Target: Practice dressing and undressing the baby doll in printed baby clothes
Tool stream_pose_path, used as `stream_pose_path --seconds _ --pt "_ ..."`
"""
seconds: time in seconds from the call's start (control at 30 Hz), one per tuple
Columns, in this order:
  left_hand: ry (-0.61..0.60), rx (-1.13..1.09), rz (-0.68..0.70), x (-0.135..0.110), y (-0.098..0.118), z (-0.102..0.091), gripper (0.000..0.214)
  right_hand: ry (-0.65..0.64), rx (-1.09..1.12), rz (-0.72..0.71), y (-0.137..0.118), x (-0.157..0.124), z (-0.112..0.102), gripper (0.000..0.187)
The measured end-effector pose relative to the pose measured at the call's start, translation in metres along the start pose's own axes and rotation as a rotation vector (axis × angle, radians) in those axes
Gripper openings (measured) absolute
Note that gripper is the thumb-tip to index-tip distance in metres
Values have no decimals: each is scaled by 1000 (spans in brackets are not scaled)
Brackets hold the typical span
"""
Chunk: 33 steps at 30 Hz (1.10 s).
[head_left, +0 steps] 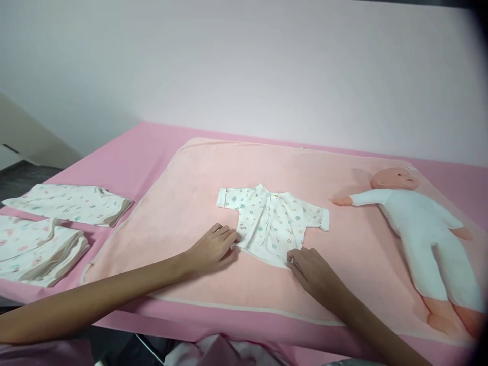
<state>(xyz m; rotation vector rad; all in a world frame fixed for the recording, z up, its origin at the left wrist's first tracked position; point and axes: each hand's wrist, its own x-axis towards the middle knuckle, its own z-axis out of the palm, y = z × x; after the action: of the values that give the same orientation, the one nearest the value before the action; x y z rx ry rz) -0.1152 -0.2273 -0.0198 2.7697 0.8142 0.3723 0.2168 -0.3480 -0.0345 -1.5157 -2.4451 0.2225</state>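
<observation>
A small white baby shirt (271, 223) with a scattered print lies spread out on a peach blanket (171, 213), its two sleeves stretched to the sides and its collar pointing away from me. My left hand (214, 248) is closed at the shirt's lower left corner, the fingertips pinching the hem. At the lower right corner, my right hand (313, 267) grips the hem between thumb and fingers. The shirt's front edges meet near its middle.
On the right lies a baby doll (415, 218) with a white cloth body. Folded printed baby clothes (72, 203) and another folded pile (34, 249) sit at the left of the pink table (133, 147). A white wall (267, 76) stands behind.
</observation>
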Motion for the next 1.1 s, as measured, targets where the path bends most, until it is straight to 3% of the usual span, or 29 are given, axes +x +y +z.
stream_pose_path --seconds 0.17,0.37,0.57,0.67,0.77,0.9,1.1 --pt "29 121 22 -20 5 -11 5 -24 -180 -172 8 -21 -6 30" --pt "44 278 -20 -28 17 -10 13 147 -148 -15 -18 -23 -10 13" --pt "31 309 20 -16 20 -1 27 193 -4 218 -55 44 6 30" --pt "38 340 24 -14 16 6 25 111 134 348 -56 85 15 32" --pt "59 375 35 -17 11 12 24 -51 321 470 -48 105 12 36" --pt "63 386 52 -26 9 13 23 -140 536 509 -39 92 3 44" --pt "31 151 128 -27 11 -8 11 -44 424 483 -32 55 -6 41"
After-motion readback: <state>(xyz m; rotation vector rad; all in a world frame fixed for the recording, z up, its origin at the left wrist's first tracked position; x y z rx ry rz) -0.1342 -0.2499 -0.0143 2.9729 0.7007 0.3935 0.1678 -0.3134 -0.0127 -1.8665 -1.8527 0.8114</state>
